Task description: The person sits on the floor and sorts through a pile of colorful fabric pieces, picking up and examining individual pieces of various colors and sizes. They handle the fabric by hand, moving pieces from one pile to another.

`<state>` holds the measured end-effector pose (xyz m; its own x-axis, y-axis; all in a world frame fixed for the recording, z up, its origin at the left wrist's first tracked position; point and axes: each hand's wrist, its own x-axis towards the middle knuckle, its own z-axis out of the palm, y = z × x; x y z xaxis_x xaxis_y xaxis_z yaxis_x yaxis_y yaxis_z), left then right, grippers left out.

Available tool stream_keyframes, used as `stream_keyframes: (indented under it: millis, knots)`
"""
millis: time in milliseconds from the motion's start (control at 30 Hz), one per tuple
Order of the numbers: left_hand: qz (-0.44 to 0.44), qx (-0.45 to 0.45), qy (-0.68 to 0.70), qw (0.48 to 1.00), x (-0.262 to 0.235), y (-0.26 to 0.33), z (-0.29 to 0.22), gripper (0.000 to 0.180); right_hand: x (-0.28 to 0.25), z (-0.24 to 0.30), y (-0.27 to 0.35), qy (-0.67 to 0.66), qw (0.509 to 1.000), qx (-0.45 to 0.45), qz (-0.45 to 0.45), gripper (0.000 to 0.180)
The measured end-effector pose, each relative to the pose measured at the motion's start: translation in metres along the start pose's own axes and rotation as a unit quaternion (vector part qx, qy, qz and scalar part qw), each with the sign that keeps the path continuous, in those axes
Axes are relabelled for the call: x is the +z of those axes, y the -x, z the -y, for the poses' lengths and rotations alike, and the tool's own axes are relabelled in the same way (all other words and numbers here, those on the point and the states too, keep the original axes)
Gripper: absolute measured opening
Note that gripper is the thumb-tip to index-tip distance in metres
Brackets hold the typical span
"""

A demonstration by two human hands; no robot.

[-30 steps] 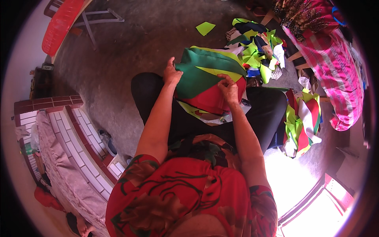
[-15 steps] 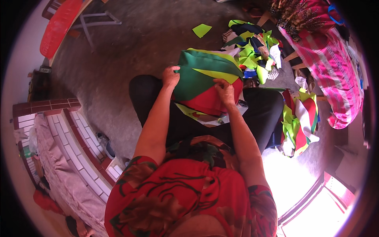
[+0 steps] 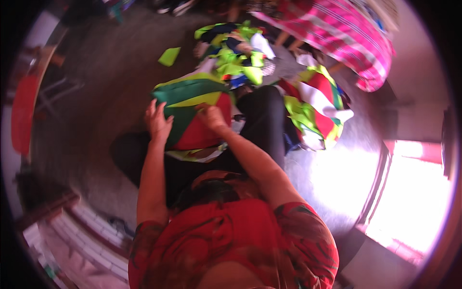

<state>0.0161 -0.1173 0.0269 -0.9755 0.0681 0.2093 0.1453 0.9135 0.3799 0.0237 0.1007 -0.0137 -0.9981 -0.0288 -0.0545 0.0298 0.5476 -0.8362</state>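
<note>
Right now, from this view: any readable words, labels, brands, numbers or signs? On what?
None readable.
Red panel at the left: too blurred to tell any lettering.
Multicoloured cloth at the hands: coloured sections, no lettering made out.

A patchwork cloth [image 3: 197, 132] of green, yellow and red pieces lies over the person's lap [image 3: 129, 149], reaching past its far edge. The left hand [image 3: 160, 121], fingers spread, is at the cloth's left edge; the right hand [image 3: 211, 117] has its fingertips bunched over the yellow strip, blurred. On the floor [image 3: 96, 103], beyond the lap's far edge, are a single lime scrap [image 3: 169, 56] and a mixed pile of scraps [image 3: 226, 62]. A second pile [image 3: 321, 108] sits beside the lap's right edge.
</note>
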Motion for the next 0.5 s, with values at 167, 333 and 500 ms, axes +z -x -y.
stream_keyframes:
  millis: [167, 333, 500]
  knots:
    - [0.059, 0.065, -0.017, 0.996, 0.016, -0.003, 0.006, 0.06, -0.012, 0.029, 0.005, 0.061, 0.998, -0.015, 0.006, 0.026]
    - [0.091, 0.04, 0.005, 0.995, 0.024, 0.0, 0.01, 0.058, -0.102, 0.111, 0.027, -0.119, 0.988, -0.099, 0.006, 0.027]
    - [0.084, 0.042, 0.009, 0.996, 0.026, 0.0, 0.013, 0.059, -0.2, 0.122, 0.061, -0.13, 0.979, -0.117, -0.106, 0.025]
